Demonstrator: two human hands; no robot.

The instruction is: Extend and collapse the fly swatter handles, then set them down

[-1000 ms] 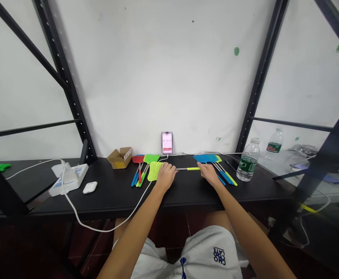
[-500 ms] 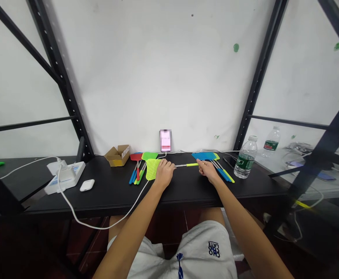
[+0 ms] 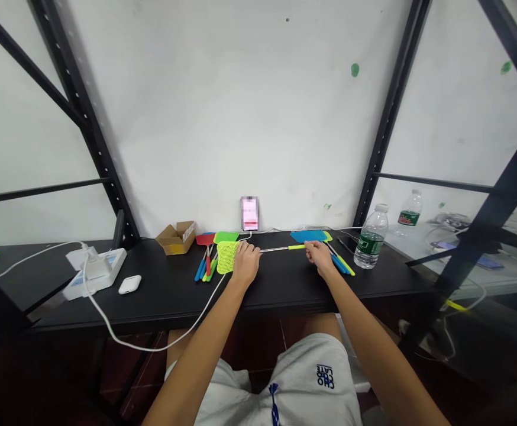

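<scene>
A yellow-green fly swatter (image 3: pixel 227 258) with a telescopic metal rod lies crosswise between my hands, just above the black table. My left hand (image 3: pixel 246 260) is closed around it where the mesh head meets the rod. At the other end, my right hand (image 3: pixel 318 255) pinches the tip of the yellow handle. Bare metal rod shows between the two grips. Left of my left hand, a pile of red, green and blue fly swatters (image 3: pixel 206 264) lies with handles toward me. Beside and partly behind my right hand is a second pile, with a blue fly swatter (image 3: pixel 308 236) on top.
A phone (image 3: pixel 250 213) leans on the wall. A small cardboard box (image 3: pixel 175 238), a white earphone case (image 3: pixel 129 284) and a power strip (image 3: pixel 115 266) are on the left. A white cable (image 3: pixel 152 348) hangs over the table edge. A water bottle (image 3: pixel 371 238) stands at right.
My hands have moved apart a little, and more of the metal rod shows between them. The fly swatter is drawn out longer. The whole view has shifted slightly.
</scene>
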